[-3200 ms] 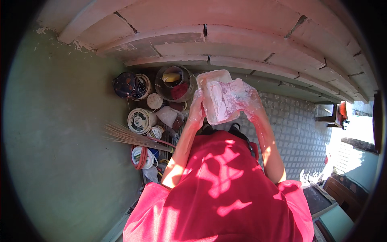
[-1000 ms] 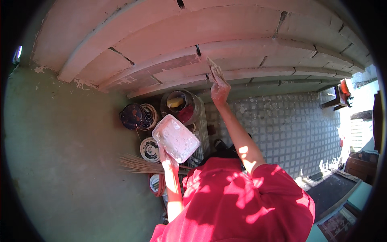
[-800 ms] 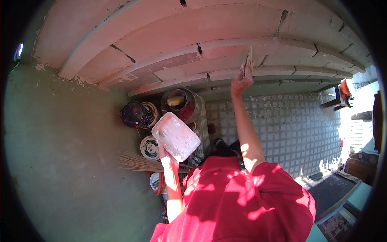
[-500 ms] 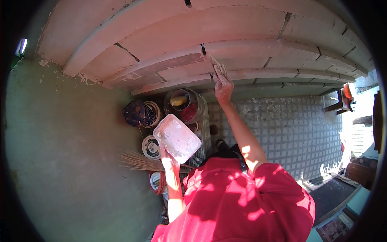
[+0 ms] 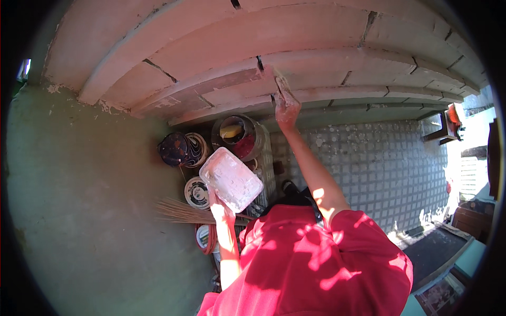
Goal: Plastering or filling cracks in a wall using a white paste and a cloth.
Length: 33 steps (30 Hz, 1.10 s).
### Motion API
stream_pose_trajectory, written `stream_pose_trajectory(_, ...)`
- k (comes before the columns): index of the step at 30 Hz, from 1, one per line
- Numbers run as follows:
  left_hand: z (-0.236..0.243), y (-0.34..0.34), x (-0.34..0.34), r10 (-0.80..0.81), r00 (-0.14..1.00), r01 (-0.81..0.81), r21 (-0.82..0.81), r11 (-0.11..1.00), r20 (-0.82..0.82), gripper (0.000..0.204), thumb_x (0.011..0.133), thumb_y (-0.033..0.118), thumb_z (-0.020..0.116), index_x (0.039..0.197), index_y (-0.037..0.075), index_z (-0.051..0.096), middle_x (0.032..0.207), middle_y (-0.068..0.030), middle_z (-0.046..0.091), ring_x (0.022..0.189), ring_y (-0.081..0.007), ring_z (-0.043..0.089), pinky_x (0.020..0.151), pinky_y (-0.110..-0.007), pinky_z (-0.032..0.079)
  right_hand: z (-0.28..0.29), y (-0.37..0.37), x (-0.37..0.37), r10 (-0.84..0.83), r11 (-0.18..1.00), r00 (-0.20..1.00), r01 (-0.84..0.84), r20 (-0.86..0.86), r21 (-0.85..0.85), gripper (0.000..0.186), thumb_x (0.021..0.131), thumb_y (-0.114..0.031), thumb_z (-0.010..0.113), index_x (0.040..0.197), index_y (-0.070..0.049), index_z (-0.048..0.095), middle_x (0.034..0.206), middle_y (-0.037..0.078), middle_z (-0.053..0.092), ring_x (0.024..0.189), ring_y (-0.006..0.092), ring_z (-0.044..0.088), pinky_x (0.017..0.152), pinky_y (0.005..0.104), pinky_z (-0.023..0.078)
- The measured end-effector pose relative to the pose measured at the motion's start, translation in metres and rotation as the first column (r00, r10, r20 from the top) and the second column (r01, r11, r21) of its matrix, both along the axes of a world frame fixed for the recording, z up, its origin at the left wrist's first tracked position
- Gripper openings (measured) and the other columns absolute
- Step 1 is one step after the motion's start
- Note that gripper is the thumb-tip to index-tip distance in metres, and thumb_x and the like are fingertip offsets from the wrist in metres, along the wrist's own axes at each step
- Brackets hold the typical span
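Left hand (image 5: 222,211): grasping white, rectangular, plaster-smeared tray (image 5: 224,157)
Right hand (image 5: 287,109): ahead of left, arm extended, grasping flat, plaster-coated blade (image 5: 281,84)

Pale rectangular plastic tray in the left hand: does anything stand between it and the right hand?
Nothing visible stands between the pale rectangular plastic tray and the right hand. The round grey tub appears lower, behind that gap.

No lettering, number or sign can be read here! The white bucket (image 5: 196,194) is darkly marked, but too blurred to decipher.
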State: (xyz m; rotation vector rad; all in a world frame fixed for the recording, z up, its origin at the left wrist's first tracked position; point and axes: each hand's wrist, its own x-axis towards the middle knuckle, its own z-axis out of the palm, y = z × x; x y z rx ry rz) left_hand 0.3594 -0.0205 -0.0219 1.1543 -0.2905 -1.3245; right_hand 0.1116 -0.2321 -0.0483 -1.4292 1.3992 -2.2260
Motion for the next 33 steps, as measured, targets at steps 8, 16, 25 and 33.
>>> stream_pose_trajectory(8,0.004,0.002,-0.006,-0.012,0.997,0.014,0.022,1.0,-0.076,0.051,0.096,0.036,0.039,0.137,0.007,0.033,0.136,-0.0085,0.042,0.124,-0.0246,0.041,0.104,-0.04,0.034,-0.012,-0.015,-0.047,-0.266,0.961,0.964,0.265,0.003,0.076,0.034,0.078,0.005,0.045,0.108,0.007,0.059,0.109,0.023,0.061,0.105,0.0325,0.059,0.091,0.0335,0.044)
stream_pose_trajectory(16,0.007,0.007,-0.005,0.013,0.996,-0.008,0.053,0.999,-0.084,0.049,0.096,0.035,0.04,0.135,0.007,0.036,0.134,-0.0076,0.044,0.121,-0.0234,0.044,0.102,-0.039,0.035,-0.019,-0.012,0.016,0.001,0.996,0.993,0.009,-0.121,0.084,0.046,0.073,0.01,0.042,0.116,0.004,0.057,0.117,0.023,0.057,0.114,0.0358,0.052,0.096,0.0367,0.041)
stream_pose_trajectory(25,0.01,0.01,-0.002,0.032,0.995,-0.029,0.029,0.999,-0.097,0.047,0.096,0.032,0.04,0.135,0.006,0.036,0.133,-0.0077,0.045,0.12,-0.0232,0.044,0.102,-0.038,0.035,-0.006,-0.028,-0.009,-0.325,0.937,0.944,0.33,-0.059,0.111,0.041,0.075,0.007,0.047,0.115,0.008,0.056,0.117,0.024,0.056,0.114,0.0372,0.052,0.095,0.0377,0.041)
stream_pose_trajectory(33,0.016,0.012,0.001,0.009,1.0,-0.009,-0.026,1.0,-0.012,0.051,0.094,0.032,0.043,0.135,0.004,0.035,0.135,-0.0095,0.043,0.122,-0.0249,0.042,0.103,-0.039,0.033,-0.014,0.002,0.036,0.1,0.988,0.992,-0.108,0.075,0.111,0.039,0.075,0.006,0.048,0.114,0.008,0.056,0.118,0.024,0.056,0.115,0.0359,0.051,0.096,0.0368,0.04)
